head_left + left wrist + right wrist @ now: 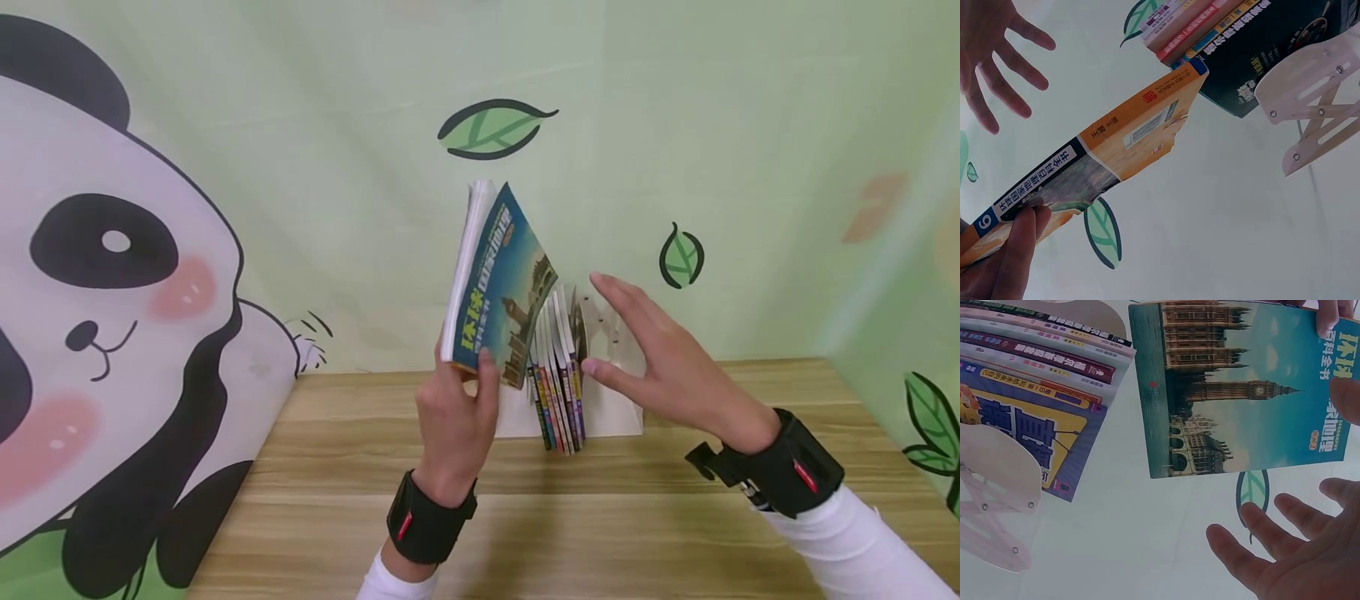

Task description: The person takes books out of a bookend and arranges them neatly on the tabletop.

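Note:
My left hand (455, 421) grips a thick paperback book (501, 283) by its lower part, thumb on the front cover. The blue cover shows a clock tower and a row of buildings, clearest in the right wrist view (1241, 394). In the left wrist view its orange spine (1041, 172) and back cover show. The book is raised and tilted, overlapping the left side of a row of books (557, 375) in the head view. My right hand (675, 367) is held up to the right of that row, fingers spread, holding nothing.
The row of thin books stands in a white bookend rack (615, 417) on the wooden table (337, 500). Its perforated side panel (1319, 94) with riveted crossbars shows in the wrist views. Behind is a pale green backdrop (360, 167) printed with a panda and leaves.

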Demonstrator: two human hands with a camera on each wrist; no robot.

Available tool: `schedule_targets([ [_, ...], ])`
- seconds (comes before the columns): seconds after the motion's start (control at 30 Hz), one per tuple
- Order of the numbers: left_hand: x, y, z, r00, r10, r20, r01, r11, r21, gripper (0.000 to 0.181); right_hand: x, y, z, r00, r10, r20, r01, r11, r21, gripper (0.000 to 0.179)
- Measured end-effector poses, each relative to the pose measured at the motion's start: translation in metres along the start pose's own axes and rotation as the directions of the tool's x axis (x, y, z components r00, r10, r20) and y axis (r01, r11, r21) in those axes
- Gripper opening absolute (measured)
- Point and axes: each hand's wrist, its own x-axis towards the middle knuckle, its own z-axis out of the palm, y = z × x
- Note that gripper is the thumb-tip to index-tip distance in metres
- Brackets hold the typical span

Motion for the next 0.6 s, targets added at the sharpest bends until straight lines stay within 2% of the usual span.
schedule_targets([
  [0.17, 0.001, 0.005, -0.003, 1.0, -0.008, -0.023, 0.007, 1.0, -0.024, 0.049, 0.003, -0.001, -0.003, 1.0, -0.005, -0.013, 0.005, 1.0, -0.003, 0.091],
  [0.27, 0.0, 0.009, -0.006, 0.999, -0.032, -0.023, 0.031, 0.998, -0.06, 0.05, 0.004, -0.002, -0.005, 1.0, -0.015, -0.025, 0.015, 1.0, -0.005, 0.09],
  [0.5, -0.005, 0.021, -0.014, 0.987, -0.162, 0.02, 0.163, 0.968, -0.189, 0.049, 0.004, -0.004, -0.011, 0.998, -0.022, -0.05, 0.023, 1.0, 0.016, 0.083],
  [0.6, -0.008, 0.025, -0.017, 0.982, -0.184, 0.039, 0.188, 0.96, -0.21, 0.05, 0.003, -0.003, -0.011, 0.999, -0.008, -0.043, 0.009, 1.0, 0.028, 0.082],
])
